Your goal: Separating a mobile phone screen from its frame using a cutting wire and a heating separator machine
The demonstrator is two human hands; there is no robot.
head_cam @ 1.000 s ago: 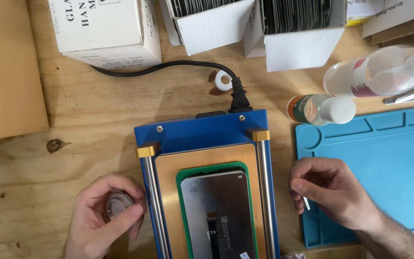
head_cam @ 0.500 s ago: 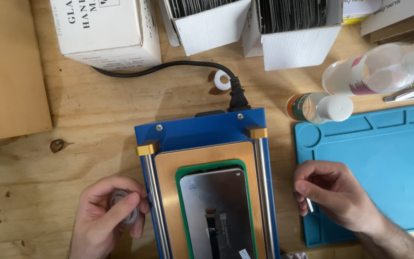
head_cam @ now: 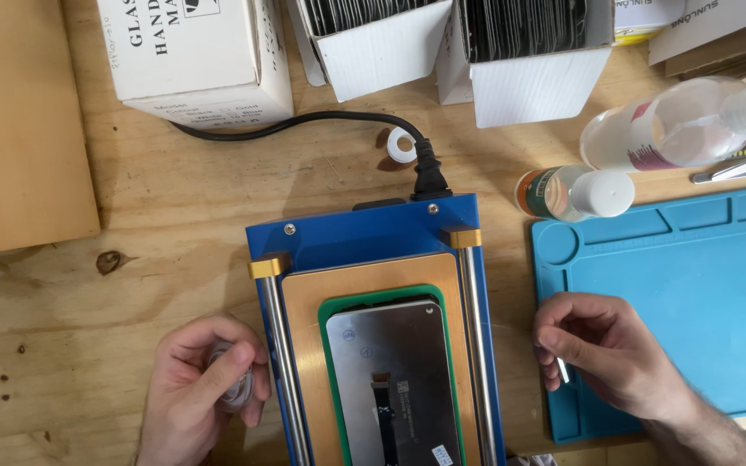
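Hands flank a blue heating machine (head_cam: 373,237) on the desk (head_cam: 174,198).
Left hand (head_cam: 196,393) grips a small clear spool (head_cam: 237,388); right hand (head_cam: 610,349) pinches a thin white piece (head_cam: 563,371).

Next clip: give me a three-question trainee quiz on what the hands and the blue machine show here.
1. True or false: the left hand rests on the blue mat.
2. What lies in the green frame on the blue machine?
   A. a bottle  B. a phone screen panel  C. a white box
3. Fill in: the right hand pinches a small ____ piece over the mat's left edge.

Key
1. False: it is on the wooden table, left of the machine, closed round a small clear spool.
2. B: the panel lies back up, its flex cable showing.
3. White, thin; what it is cannot be told.
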